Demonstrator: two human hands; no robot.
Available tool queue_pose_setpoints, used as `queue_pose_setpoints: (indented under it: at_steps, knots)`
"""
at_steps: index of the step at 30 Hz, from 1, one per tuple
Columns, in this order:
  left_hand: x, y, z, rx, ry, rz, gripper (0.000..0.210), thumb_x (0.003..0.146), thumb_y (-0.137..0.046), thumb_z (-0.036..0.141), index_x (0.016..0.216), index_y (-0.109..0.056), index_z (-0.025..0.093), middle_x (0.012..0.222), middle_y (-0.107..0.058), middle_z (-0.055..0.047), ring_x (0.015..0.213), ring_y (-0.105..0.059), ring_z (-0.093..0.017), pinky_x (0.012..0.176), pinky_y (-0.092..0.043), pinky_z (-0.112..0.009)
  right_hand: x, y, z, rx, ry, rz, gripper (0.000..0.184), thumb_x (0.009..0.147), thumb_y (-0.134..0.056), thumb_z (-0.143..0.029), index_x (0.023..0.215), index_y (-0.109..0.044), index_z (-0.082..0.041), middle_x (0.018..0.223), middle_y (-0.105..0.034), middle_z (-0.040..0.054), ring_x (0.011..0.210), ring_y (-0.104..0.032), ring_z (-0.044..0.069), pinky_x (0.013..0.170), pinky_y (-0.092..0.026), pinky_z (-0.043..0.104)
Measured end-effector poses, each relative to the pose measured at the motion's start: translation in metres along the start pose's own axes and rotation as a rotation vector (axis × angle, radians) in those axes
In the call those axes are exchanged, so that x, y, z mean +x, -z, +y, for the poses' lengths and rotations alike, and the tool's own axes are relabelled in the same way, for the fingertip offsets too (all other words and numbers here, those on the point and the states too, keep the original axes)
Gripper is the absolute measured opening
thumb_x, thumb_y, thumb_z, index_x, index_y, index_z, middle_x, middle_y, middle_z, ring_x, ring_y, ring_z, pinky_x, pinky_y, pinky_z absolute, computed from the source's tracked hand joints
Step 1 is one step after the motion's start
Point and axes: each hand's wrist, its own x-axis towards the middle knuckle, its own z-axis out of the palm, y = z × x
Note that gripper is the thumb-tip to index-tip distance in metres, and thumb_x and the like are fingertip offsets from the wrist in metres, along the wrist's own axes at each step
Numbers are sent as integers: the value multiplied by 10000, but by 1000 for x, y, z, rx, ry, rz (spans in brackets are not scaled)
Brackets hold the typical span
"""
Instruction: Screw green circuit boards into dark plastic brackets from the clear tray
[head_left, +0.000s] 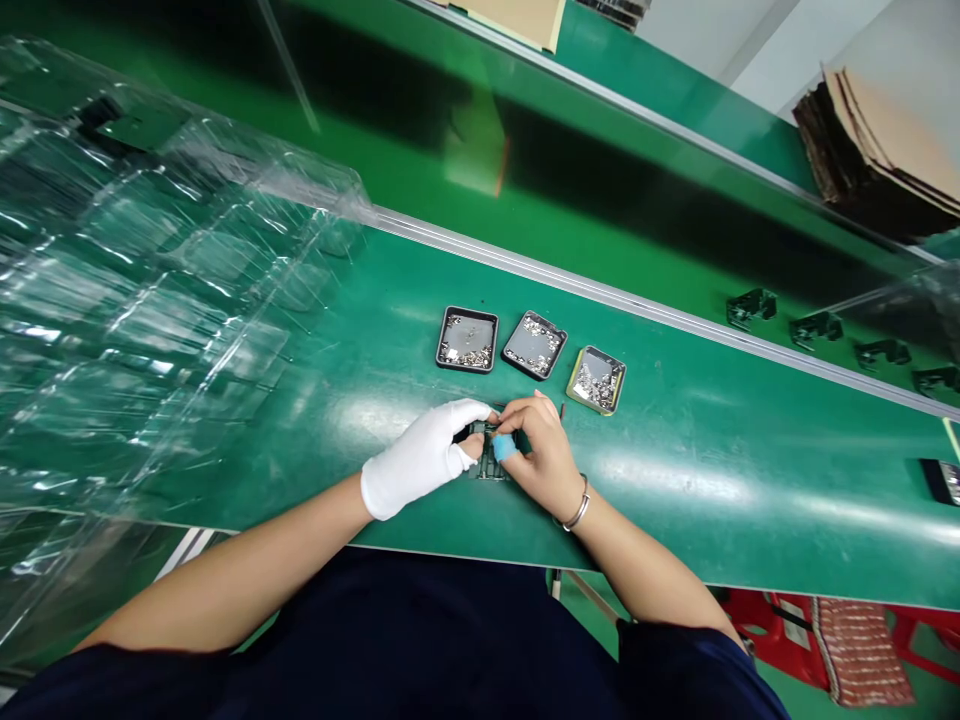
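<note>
Pinching a small part (491,466) over the desk (690,460), gloved left hand (427,450) and right hand (544,455) sat near 3 trays (535,345).

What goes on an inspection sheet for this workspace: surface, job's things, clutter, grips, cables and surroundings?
Surface: green bench, shiny, with bright reflections.
Job's things: small assembly between the hands, partly covered; left tray, middle tray and right tray hold small metal pieces.
Clutter: clear moulded plastic spread over the left side.
Grips: left hand in a white glove, right hand with blue wrap; both at the assembly, exact hold unclear.
Cables: nothing seen.
Surroundings: dark parts lined up beyond the rail; cardboard stack upper right; red stool lower right.
</note>
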Motion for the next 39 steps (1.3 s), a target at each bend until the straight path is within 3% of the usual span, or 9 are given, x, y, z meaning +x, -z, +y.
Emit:
queue_pose_setpoints:
  at_steps: [8, 15, 22, 26, 28, 30, 33, 36, 39]
  knots:
    - [1, 1, 1, -58, 38, 8, 248, 844, -457, 319, 991, -608, 189, 1030, -684, -53, 984, -633, -210, 881, -491, -332, -1, -4, -1, 70, -51, 25, 96, 834, -509, -135, 841, -501, -230, 911, -590, 49, 880, -571, 196, 775, -449, 375]
    - [3, -5, 1, -138, 138, 41, 232, 856, -457, 373, 971, -548, 194, 948, -647, -38, 905, -621, -203, 801, -498, -332, 0, -2, 4, 474, -227, -43, 145, 851, -518, -183, 986, -514, -235, 950, -573, 31, 909, -576, 168, 831, -469, 340]
    - [2, -12, 5, 278, 6, 181, 221, 791, -473, 223, 1000, -522, 171, 992, -617, -99, 962, -594, -274, 879, -466, -468, -1, -5, 9, 504, -240, -79, 105, 873, -540, -252, 977, -537, -239, 964, -570, 32, 927, -561, 173, 869, -458, 344]
    - [-2, 2, 2, 61, -11, 306, 263, 845, -481, 302, 1074, -500, 174, 1062, -628, -101, 1017, -614, -237, 915, -489, -412, -2, 3, 24, 665, -267, 8, 264, 950, -423, -455, 1091, -520, -254, 1094, -590, 74, 1008, -586, 199, 915, -471, 385]
    - [-5, 16, -2, -54, 35, 354, 302, 857, -491, 366, 1100, -496, 186, 1069, -646, -84, 1022, -628, -219, 935, -490, -385, -4, 8, 26, 586, -140, 9, 401, 932, -383, -563, 1157, -492, -249, 1174, -568, 107, 1090, -564, 234, 969, -446, 438]
    - [-9, 31, -7, -78, 100, 369, 328, 850, -496, 403, 1104, -511, 197, 1072, -664, -73, 1026, -637, -223, 948, -487, -382, -6, 10, 20, 347, 34, -127, 527, 848, -517, -607, 1220, -467, -237, 1242, -537, 135, 1173, -517, 285, 1039, -367, 519]
    - [-13, 47, -18, -9, 193, 351, 354, 830, -487, 453, 1082, -541, 211, 1097, -677, -70, 1042, -637, -249, 950, -485, -399, -7, 11, 9, 52, 156, -328, 644, 756, -695, -426, 1300, -417, -222, 1273, -520, 149, 1207, -488, 295, 1057, -340, 528]
    - [-13, 50, -31, 60, 243, 333, 391, 812, -466, 511, 1062, -557, 225, 1081, -696, -68, 1030, -648, -265, 923, -503, -412, 10, 21, 15, 77, 84, -274, 732, 710, -740, -341, 1334, -382, -209, 1276, -511, 138, 1188, -503, 247, 992, -436, 420]
    - [-9, 44, -38, 109, 233, 284, 395, 808, -458, 535, 1022, -589, 229, 1045, -718, -61, 988, -671, -265, 878, -534, -395, 52, 54, 47, 91, -204, -90, 717, 656, -786, -361, 1275, -465, -191, 1234, -565, 109, 1022, -598, 201, 880, -504, 349]
